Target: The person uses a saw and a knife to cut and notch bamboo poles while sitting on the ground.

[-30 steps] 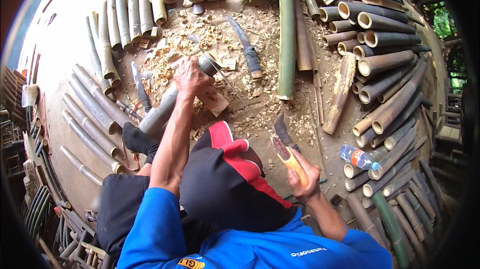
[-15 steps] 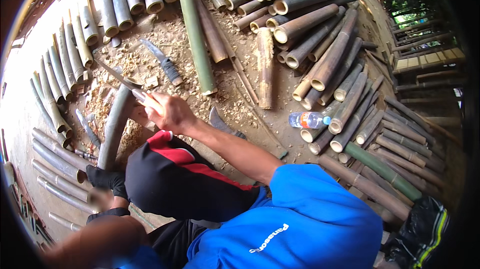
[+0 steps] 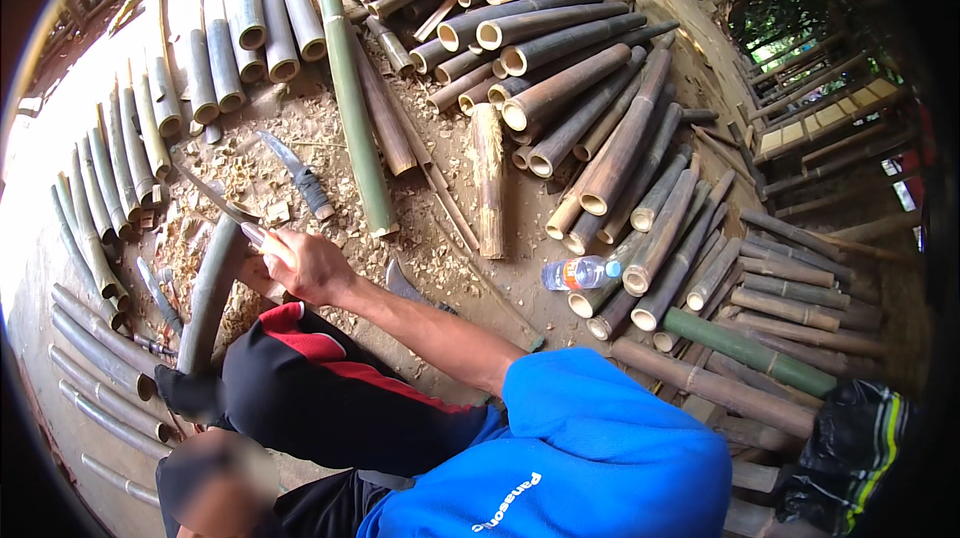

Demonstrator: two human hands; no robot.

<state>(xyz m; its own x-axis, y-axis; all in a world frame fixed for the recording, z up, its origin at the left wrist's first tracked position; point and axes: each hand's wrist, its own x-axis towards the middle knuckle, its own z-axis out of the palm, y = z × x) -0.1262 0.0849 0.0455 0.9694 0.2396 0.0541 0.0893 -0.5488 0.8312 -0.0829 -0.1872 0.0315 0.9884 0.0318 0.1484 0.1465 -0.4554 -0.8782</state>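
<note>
**Dark grey bamboo tube [image 3: 212, 288] lies just left of the right hand [image 3: 305, 263], a long narrow metal blade [image 3: 222, 201] in its grip**

The brown earthen floor [image 3: 530, 220] spreads under everything. A great heap of dark and tan hollow bamboo lengths [image 3: 622, 150] fills the right side, and a curving row of pale grey bamboo tubes [image 3: 222, 43] runs along the upper left. The person's blue short-sleeved shirt [image 3: 590, 428] takes up the lower middle, above black trousers with a red stripe [image 3: 300, 388].

A long green bamboo pole [image 3: 357, 123] lies beyond the hand, angled away. The dark grey tube slants beside the bent knee, its upper end near the fingers and its lower end by a foot in a black sock [image 3: 185, 393]. A tan, rough-stripped log [image 3: 488, 183] lies farther right.

The right hand is closed around the base of the blade, which points up and left, crossing just above the tube's upper end in this view. The left hand cannot be made out, so its state cannot be told; the lower left is blurred.

A clear plastic bottle with a blue cap [image 3: 580, 273] lies well right of the hand. A curved knife with a black-wrapped handle [image 3: 300, 173] lies above it, among pale wood shavings [image 3: 345, 200].
</note>
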